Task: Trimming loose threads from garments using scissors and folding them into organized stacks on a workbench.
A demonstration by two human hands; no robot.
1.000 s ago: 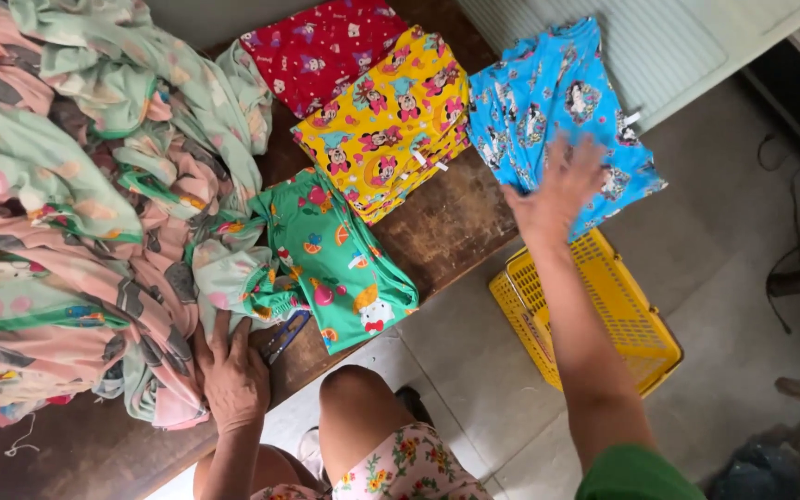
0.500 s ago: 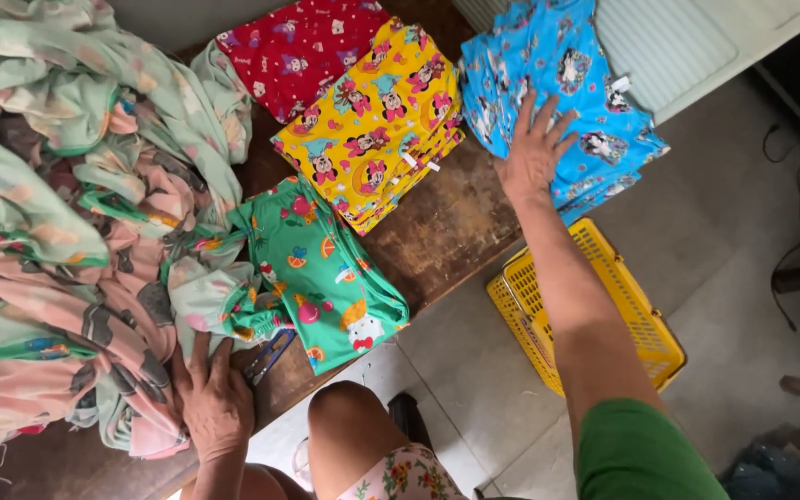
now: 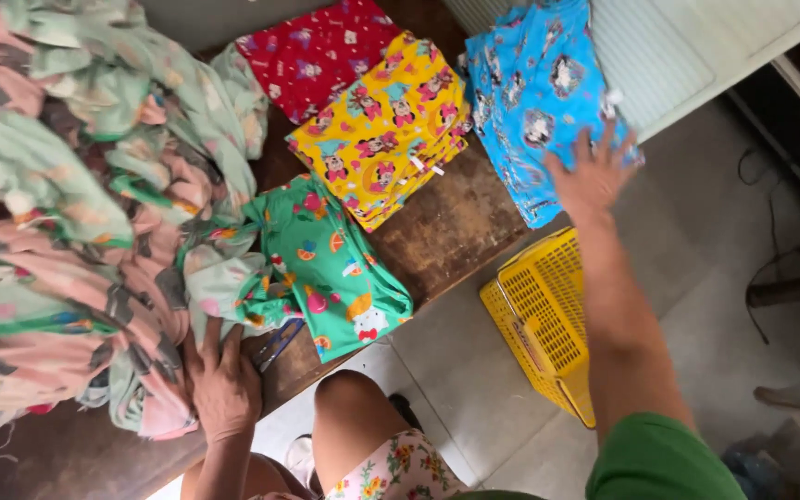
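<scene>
My right hand (image 3: 593, 176) lies flat, fingers spread, on the near right edge of a blue cartoon-print garment stack (image 3: 534, 88) that overhangs the wooden table (image 3: 446, 231). My left hand (image 3: 224, 384) presses on the near edge of a big heap of mint and pink fabric (image 3: 67, 213), beside a folded green fruit-print garment (image 3: 335, 273). A yellow cartoon-print stack (image 3: 381, 130) and a red print stack (image 3: 321, 46) lie between the blue stack and the heap.
A yellow plastic basket (image 3: 543, 324) stands on the tiled floor below the table's edge, under my right forearm. My bare knee (image 3: 354, 417) and floral shorts are below the table. A white ribbed panel (image 3: 668, 56) lies beyond the blue stack. Cables trail at right.
My right hand has slid along the blue stack toward its right edge. The view has shifted, so the table appears lower and more to the left. My left hand stays on the heap.
</scene>
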